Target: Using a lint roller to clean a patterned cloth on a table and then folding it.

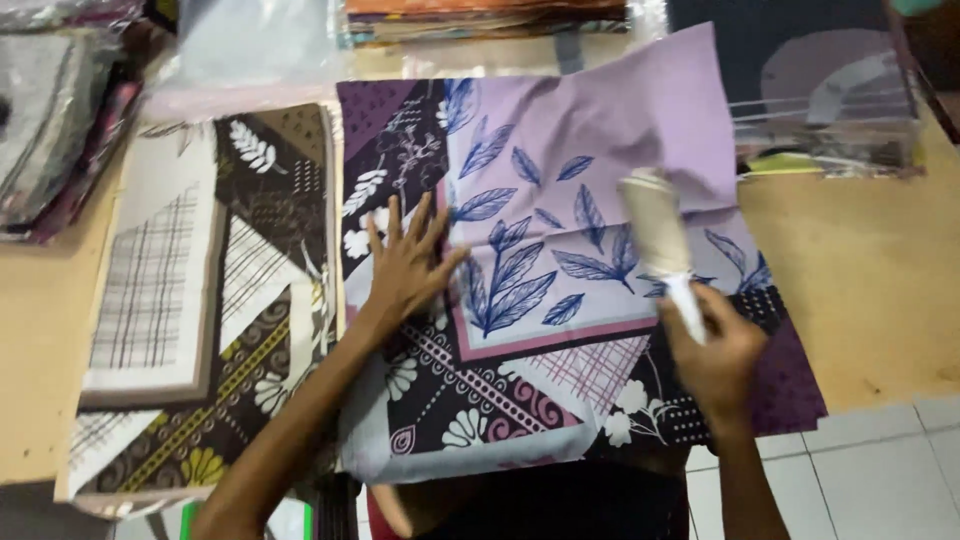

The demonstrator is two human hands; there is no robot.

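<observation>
Purple printed cotton fills the middle of the view: a folded purple and lilac fabric piece with blue leaf print and dark patterned corners (590, 200) lies flat on the tan wooden tabletop (870, 270). The left hand (405, 265) rests on it at about nine o'clock of its centre, palm down, fingers spread wide and pressing the cloth flat. The right hand (715, 355), at about four o'clock, is closed round the white handle of a cream-coloured lint roller (655, 225), whose drum lies tilted on the lilac area near the leaves and looks blurred.

Judging by this, the step in hand looks like rolling the fabric's surface clean while the other hand keeps it from shifting. A further pass would call for steady pressure from the flat hand and an even stroke across the areas not yet covered, without rucking the cloth.

Just beside the purple piece, at nine o'clock, lies a folded brown, cream and yellow fabric piece with checks and leaf motifs (200, 300), edge to edge with it. At twelve o'clock sits a stack of folded fabrics in clear wrapping (480, 20); at two o'clock, a clear plastic packet (830, 130). White floor tiles (880, 470) show at five o'clock.
</observation>
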